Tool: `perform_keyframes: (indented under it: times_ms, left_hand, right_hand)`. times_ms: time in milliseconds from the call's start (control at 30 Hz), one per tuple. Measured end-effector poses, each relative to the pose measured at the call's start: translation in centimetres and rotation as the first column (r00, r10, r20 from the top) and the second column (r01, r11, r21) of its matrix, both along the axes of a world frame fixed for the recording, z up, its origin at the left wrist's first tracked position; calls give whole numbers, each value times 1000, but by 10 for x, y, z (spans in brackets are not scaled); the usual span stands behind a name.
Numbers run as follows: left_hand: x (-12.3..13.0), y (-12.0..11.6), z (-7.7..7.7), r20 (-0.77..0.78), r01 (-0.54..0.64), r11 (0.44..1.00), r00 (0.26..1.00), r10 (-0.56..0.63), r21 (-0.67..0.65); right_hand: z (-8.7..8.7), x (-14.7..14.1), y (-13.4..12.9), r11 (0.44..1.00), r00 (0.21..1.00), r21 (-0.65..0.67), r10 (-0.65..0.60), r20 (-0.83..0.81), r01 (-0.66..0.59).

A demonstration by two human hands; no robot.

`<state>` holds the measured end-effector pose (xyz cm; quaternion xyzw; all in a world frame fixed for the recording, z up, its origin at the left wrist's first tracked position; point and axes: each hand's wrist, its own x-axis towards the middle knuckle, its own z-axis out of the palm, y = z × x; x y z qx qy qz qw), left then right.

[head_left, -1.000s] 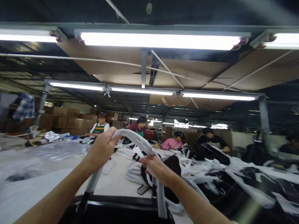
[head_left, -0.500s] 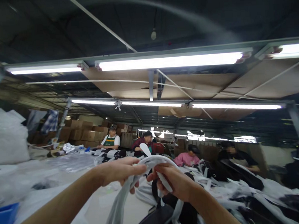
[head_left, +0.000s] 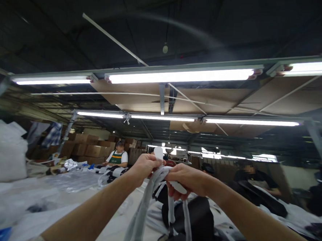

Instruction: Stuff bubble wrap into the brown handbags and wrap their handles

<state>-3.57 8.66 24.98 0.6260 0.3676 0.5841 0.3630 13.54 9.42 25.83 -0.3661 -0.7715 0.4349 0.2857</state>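
A pair of pale, wrapped straps (head_left: 143, 205) arches up from a black bag-like item (head_left: 198, 216) standing below my hands. Close to the top of the arch, my left hand (head_left: 144, 168) is closed in a pinch on the straps, at the base of a white rounded tag (head_left: 158, 153) that sticks upward. My right hand (head_left: 189, 178) grips the same straps just to the right, fingers curled under. Beneath the right fingers a white flat end (head_left: 178, 187) pokes out downward. The fingertips partly cover where the tag meets the straps.
On the left lie clear plastic sheets (head_left: 74, 179), a big white stack (head_left: 4, 152) and a blue bin edge (head_left: 1, 239). Across the table sits a person in a green apron (head_left: 118, 157); another in dark clothes (head_left: 258, 178) works at right. Cardboard boxes (head_left: 90, 150) stand behind.
My left hand went from open, fingers stretched beside the straps, to pinching them near the tag. My right hand has closed more firmly round the straps. The view has tilted slightly upward.
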Motion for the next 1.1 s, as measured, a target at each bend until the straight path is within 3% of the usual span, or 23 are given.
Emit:
perform_keyframes:
  times_ms: [100, 167, 233, 333, 433, 633, 833, 1100]
  left_hand:
    - [0, -5, -4, 48, 28, 998, 998, -31, 62]
    - [1, -6, -10, 76, 47, 994, 996, -54, 99]
    - [1, -6, -15, 92, 49, 988, 994, -63, 143]
    - [-2, -4, -16, 94, 16, 972, 995, -39, 236]
    - [-8, -2, -13, 76, -44, 939, 997, 19, 341]
    - [-15, -2, -13, 14, -206, 839, 973, 230, 503]
    - [-15, 1, -18, -22, -285, 777, 933, 359, 561]
    - [-17, -3, -19, -85, -348, 687, 855, 512, 638]
  right_hand:
    - [2, -1, -7, 991, 996, 122, -37, -76, 46]
    - [0, -2, -9, 989, 974, 145, 5, -225, 29]
    - [-3, -4, -10, 992, 905, 94, 111, -411, -79]
    - [-8, -8, -9, 954, 768, 6, 245, -592, -300]
    - [-12, -13, -2, 943, 754, 36, 288, -591, -332]
    - [-17, -28, 11, 978, 797, 87, 205, -568, -190]
    - [-15, -37, 12, 993, 821, 45, 112, -560, -105]
    - [-16, -43, 12, 997, 818, 37, 80, -570, -72]
